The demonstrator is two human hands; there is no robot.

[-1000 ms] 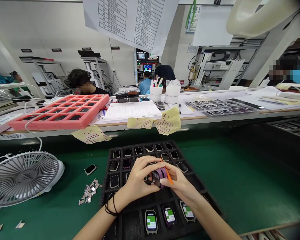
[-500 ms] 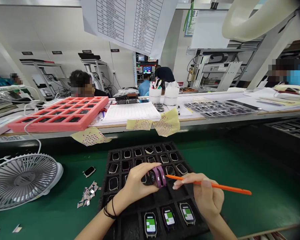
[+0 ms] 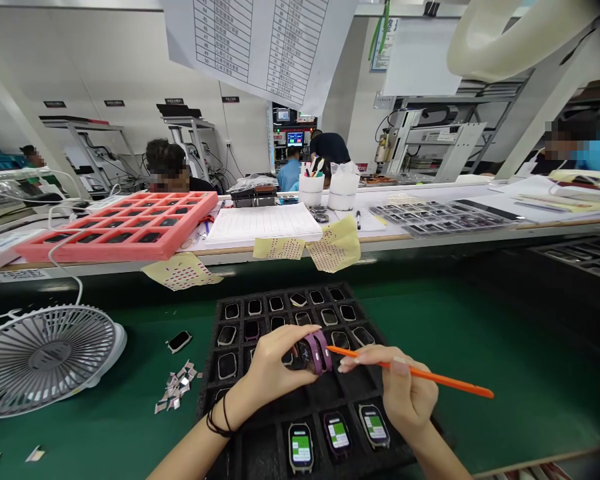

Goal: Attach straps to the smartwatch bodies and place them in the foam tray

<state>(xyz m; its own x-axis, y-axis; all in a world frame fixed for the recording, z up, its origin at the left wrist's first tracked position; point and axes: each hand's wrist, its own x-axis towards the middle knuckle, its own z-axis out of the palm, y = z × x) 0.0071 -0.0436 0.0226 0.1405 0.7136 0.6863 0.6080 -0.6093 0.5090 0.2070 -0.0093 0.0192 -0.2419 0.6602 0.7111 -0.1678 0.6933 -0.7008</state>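
Note:
My left hand (image 3: 279, 359) grips two purple watch cases (image 3: 318, 353) side by side between thumb and fingers, held over a black foam tray (image 3: 247, 448). In my right hand (image 3: 405, 390) is a thin orange stick (image 3: 445, 380), pinched like a pen. Its pointed tip meets or nearly meets the side of the nearer purple case; I cannot tell whether it touches. Dark-faced watches fill many compartments of the tray. Along its near edge, three watches have lit green and white screens, among them a dark-framed watch (image 3: 337, 433).
A grey fan (image 3: 50, 360) stands at left on the green mat. Near it are a loose watch (image 3: 179, 342) and a pile of small shiny pieces (image 3: 177, 387). The shelf ahead bears a pink foam tray (image 3: 125, 250), papers (image 3: 263, 223) and white cups (image 3: 311, 190). Other people work beyond.
My right hand has shifted slightly left, bringing the orange stick's tip closer to the purple watch cases. My left hand stays almost still with its grip unchanged.

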